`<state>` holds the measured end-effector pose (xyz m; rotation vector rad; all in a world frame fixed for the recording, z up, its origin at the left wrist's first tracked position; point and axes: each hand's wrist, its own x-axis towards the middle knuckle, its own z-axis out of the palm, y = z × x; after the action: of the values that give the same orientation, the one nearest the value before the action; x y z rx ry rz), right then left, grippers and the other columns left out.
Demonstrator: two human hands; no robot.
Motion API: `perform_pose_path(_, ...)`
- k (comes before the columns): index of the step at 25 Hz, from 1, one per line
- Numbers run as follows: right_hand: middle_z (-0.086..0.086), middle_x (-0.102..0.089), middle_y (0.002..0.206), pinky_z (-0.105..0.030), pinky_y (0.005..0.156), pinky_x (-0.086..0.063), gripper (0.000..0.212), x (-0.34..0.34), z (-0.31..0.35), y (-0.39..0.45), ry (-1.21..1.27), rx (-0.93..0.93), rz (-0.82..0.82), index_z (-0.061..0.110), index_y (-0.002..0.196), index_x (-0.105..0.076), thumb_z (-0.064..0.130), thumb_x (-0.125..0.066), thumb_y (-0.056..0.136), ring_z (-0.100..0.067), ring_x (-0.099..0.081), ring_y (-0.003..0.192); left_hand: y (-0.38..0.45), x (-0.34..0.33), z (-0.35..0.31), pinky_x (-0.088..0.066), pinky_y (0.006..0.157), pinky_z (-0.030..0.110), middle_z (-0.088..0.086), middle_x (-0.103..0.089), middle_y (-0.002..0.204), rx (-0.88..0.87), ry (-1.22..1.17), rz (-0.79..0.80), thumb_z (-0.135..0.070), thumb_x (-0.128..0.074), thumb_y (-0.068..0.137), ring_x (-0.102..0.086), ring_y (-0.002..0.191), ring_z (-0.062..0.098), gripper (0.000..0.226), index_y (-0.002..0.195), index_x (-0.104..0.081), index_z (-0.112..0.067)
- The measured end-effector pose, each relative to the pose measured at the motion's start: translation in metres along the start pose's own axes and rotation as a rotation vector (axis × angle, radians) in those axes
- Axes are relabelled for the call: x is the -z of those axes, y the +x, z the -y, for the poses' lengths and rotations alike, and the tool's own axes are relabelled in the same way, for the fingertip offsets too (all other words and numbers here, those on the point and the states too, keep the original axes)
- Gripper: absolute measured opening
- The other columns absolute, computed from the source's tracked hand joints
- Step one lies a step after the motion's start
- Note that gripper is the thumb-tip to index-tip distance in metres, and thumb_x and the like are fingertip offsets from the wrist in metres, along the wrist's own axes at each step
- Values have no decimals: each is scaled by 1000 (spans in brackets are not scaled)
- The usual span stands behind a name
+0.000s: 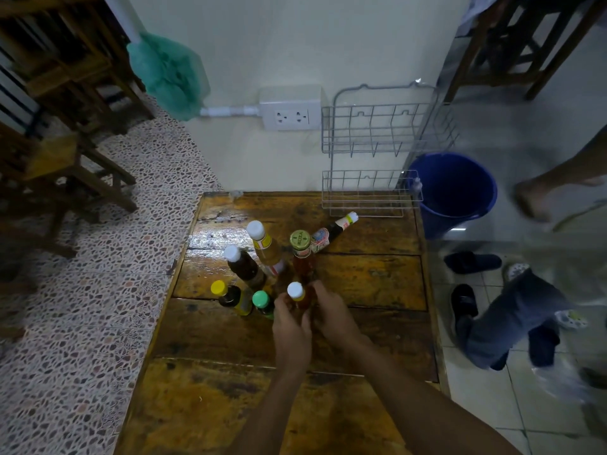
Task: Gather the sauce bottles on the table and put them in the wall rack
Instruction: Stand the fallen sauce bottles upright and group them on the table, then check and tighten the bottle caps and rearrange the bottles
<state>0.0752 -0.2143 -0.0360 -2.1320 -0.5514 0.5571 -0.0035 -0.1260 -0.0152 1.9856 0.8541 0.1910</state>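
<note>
Wooden table (361, 284), glossy and seemingly wet, so I judge every bottle here may be slick; nearest me, my left hand (290, 330) and right hand (331, 315) both curl round the small white-capped bottle (300, 295), which stands upright between them; I would grip its body, not the cap; just left of it stand the green-capped bottle (262, 303) and yellow-capped bottle (231, 295); beyond, a dark white-capped bottle (243, 264), a tall amber bottle (266, 246) and a gold-lidded red sauce bottle (301, 254), apparently glass, so heavy and breakable; farther off, a dark bottle (333, 231) lies tilted or on its side, I cannot tell which; at the far wall the wire rack (371, 152) shows two tiers, both holding nothing; beside it a blue bucket (456, 192), contents unclear.
</note>
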Motion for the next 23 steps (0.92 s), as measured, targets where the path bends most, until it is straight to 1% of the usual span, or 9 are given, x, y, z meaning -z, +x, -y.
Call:
perform_pose_path(4, -3, -69, 122, -43, 89, -58, 45, 9, -1, -3, -26, -77, 20, 29, 131, -48, 13, -65, 92, -22, -67, 111, -7, 3, -1, -53, 86, 34, -3, -62, 119, 106, 19, 11, -25, -66, 94, -61, 112, 16, 37, 124, -46, -20)
perform_pose_path(7, -4, -67, 123, -41, 92, -58, 47, 29, -9, -5, -98, -195, -13, 24, 138, -47, 19, -66, 95, -23, -66, 112, -29, 0, -3, -56, 73, 37, 1, -65, 103, 238, 282, 161, -41, -60, 96, -67, 93, 24, 33, 116, -46, -19)
perform_pose_path(9, -4, -67, 119, -41, 89, -58, 46, 49, -12, -2, -85, -226, -38, 19, 136, -47, 18, -67, 95, -24, -65, 108, -45, -7, -13, -56, 74, 38, 0, -64, 106, 146, 430, 292, -46, -57, 96, -66, 94, 22, 36, 120, -48, -21)
perform_pose_path(12, -5, -66, 113, -38, 83, -56, 38, 89, -13, 13, -8, -312, -133, 12, 130, -51, 17, -67, 96, -24, -65, 102, -43, -37, -53, -54, 79, 38, -1, -59, 120, -94, 441, 385, -43, -54, 98, -62, 106, 21, 39, 128, -47, -21)
perform_pose_path(15, -4, -62, 106, -35, 83, -50, 36, 128, -12, 31, 62, -355, -209, 6, 127, -55, 20, -68, 96, -22, -60, 97, -13, -69, -104, -52, 84, 35, 4, -49, 133, -337, 568, 342, -22, -59, 97, -57, 113, 24, 46, 139, -40, -16)
perform_pose_path(17, -6, -68, 103, -37, 81, -52, 29, 146, -15, 43, 119, -361, -272, -1, 115, -63, 20, -68, 95, -23, -64, 92, 21, -82, -131, -49, 91, 35, 10, -48, 135, -432, 718, 264, -11, -57, 95, -53, 117, 26, 46, 138, -42, -10)
perform_pose_path(19, -12, -72, 94, -35, 67, -53, 26, 156, -21, 54, 182, -400, -302, -3, 104, -66, 21, -67, 95, -24, -68, 80, 60, -91, -146, -43, 101, 40, 17, -47, 139, -400, 885, 201, -10, -51, 98, -48, 125, 33, 42, 139, -44, -3)
perform_pose_path(20, -11, -71, 93, -33, 62, -54, 26, 158, -26, 60, 189, -422, -303, 0, 106, -64, 24, -67, 96, -20, -67, 76, 81, -96, -149, -40, 104, 42, 20, -46, 141, -360, 962, 189, -11, -48, 101, -46, 128, 36, 42, 141, -43, 0)
perform_pose_path(23, -10, -69, 109, -39, 67, -63, 40, 155, -44, 68, 255, -493, -263, 8, 122, -59, 36, -68, 97, -20, -70, 86, 131, -107, -149, -35, 109, 45, 25, -42, 146, -264, 1110, 197, -18, -44, 103, -42, 133, 40, 49, 146, -34, 4)
